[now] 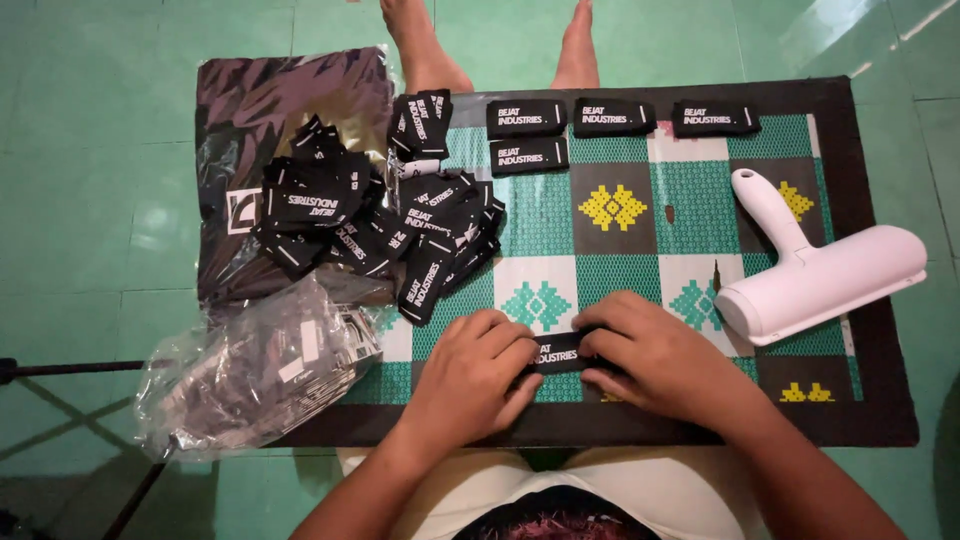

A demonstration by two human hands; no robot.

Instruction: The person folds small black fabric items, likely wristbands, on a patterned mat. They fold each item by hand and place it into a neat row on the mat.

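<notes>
Bare forearms, no sleeves; white shirt; bare feet.

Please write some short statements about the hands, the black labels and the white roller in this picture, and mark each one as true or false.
1. Both hands press on one black label at the near edge of the mat. True: left hand, right hand.
2. The white lint roller lies left of the hands. False: it lies to their right.
3. Four folded labels lie flat at the mat's far edge. True.
4. The loose label pile sits inside the clear plastic bag. False: it lies outside, beyond it.
</notes>
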